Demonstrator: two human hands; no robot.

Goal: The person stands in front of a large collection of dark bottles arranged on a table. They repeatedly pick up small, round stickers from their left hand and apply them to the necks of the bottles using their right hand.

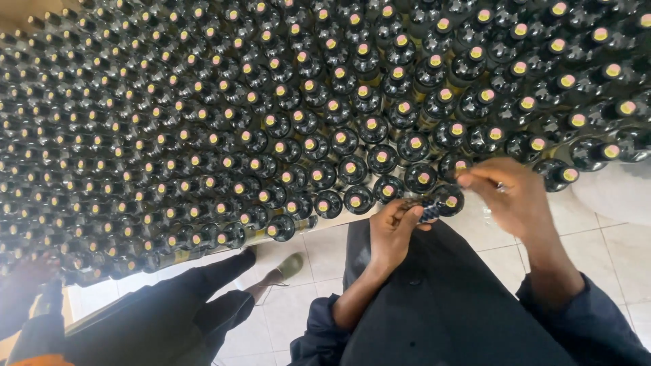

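Observation:
A dense field of dark glass bottles (325, 108) with pale pink and yellow tops fills the upper view. My left hand (393, 234) pinches a small dark patterned sleeve (427, 213) at the front row, beside a bottle (447, 200). My right hand (512, 196) hovers just right of that bottle, fingers bent, thumb and forefinger near a bottle top (461, 166); what it holds, if anything, is hidden. My dark apron (441, 298) covers my lap below.
Another person's dark trouser leg (183, 298) and shoe (288, 266) reach in at lower left over the white tiled floor (298, 308). A second person's hand (30, 271) shows blurred at far left. A white rounded object (617, 193) lies at right.

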